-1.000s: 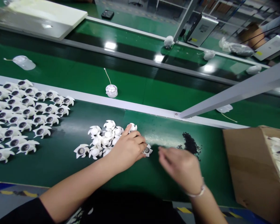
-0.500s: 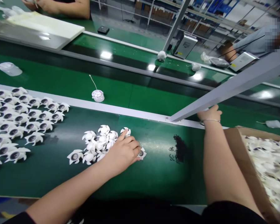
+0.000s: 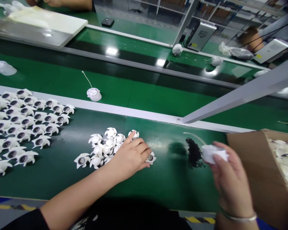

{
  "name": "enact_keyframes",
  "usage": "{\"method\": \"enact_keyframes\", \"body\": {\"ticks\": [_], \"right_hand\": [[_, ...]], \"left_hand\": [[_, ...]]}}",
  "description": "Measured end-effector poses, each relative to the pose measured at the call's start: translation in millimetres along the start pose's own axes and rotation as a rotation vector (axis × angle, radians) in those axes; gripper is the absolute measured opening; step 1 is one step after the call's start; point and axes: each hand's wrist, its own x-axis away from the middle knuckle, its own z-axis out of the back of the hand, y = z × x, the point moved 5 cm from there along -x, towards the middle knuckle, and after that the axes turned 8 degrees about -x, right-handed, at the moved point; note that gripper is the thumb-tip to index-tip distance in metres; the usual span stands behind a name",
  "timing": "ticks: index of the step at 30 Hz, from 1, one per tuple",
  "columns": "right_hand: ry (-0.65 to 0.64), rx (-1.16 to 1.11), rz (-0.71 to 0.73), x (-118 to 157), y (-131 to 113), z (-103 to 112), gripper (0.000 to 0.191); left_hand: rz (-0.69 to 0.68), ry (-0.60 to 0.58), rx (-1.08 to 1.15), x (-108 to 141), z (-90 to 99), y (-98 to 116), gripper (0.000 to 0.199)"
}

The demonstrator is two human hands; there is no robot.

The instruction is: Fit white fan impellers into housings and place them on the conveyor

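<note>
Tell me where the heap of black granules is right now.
In the head view, the heap of black granules lies on the dark green conveyor belt, just left of the right hand and its white round housing, and right of the left hand.

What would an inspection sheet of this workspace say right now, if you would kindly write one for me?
Surface: green conveyor belt, glossy.
Job's things: white fan impellers in rows and a loose pile; white round fan housing.
Clutter: black granules on the belt.
Hands: left hand spread at the pile's edge, fingers touching an impeller; right hand holding the housing.
Cables: thin pale wire curving toward the housing.
Surroundings: cardboard box of white parts, grey beam, co-worker's forearm beyond the far belt.
</note>
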Motion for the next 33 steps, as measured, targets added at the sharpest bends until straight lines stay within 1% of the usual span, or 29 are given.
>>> {"method": "enact_keyframes", "body": {"ticks": [2,3,4,6,9,12,15,17,19,22,24,28,30,31,33], "right_hand": [[-0.131,-0.292,-0.082,19.9,-4.3,-38.0,0.024],[-0.176,-0.376,-0.085,26.0,-9.6,-56.5,0.021],[-0.199,-0.405,-0.057,30.1,-16.6,-72.7,0.02],[-0.231,-0.352,0.053,35.3,-33.8,-97.5,0.025],[-0.309,-0.17,0.291,42.6,-59.4,-117.4,0.03],[-0.387,0.006,0.485,49.8,-70.8,-124.7,0.027],[-0.374,0.15,0.571,53.9,-68.1,-128.1,0.027],[-0.318,0.181,0.571,55.7,-63.6,-129.0,0.027],[-0.258,0.154,0.552,58.1,-59.3,-129.1,0.028],[-0.184,0.093,0.525,61.5,-54.3,-128.6,0.028],[-0.162,0.076,0.506,62.4,-51.4,-129.0,0.028],[-0.181,0.122,0.491,61.6,-47.2,-131.0,0.025],[-0.189,0.142,0.497,59.4,-45.9,-129.1,0.023],[-0.2,0.142,0.514,57.5,-45.9,-127.6,0.021],[-0.262,0.131,0.582,51.1,-47.6,-125.7,0.019]], "left_hand": [[0.07,0.063,0.004,1.0,11.2,-4.7,0.03],[0.119,0.1,0.005,1.9,17.3,-8.2,0.026],[0.167,0.136,0.007,3.0,23.3,-11.8,0.024],[0.243,0.19,0.031,5.0,32.6,-18.4,0.021],[0.285,0.218,0.119,6.1,37.9,-23.2,0.016],[0.27,0.196,0.203,4.9,34.2,-20.9,0.014],[0.182,0.144,0.242,2.9,24.9,-11.7,0.014],[0.134,0.108,0.24,2.2,18.0,-5.6,0.016],[0.12,0.098,0.232,1.8,13.5,-2.1,0.018],[0.105,0.105,0.228,0.8,11.4,0.0,0.02],[0.104,0.093,0.229,0.1,9.8,-0.9,0.02],[0.149,0.067,0.246,0.3,3.1,-5.4,0.019],[0.143,0.062,0.222,0.8,2.0,-4.1,0.019],[0.132,0.064,0.205,1.0,3.6,-2.5,0.02],[0.114,0.073,0.183,1.8,11.7,0.7,0.023]]}}
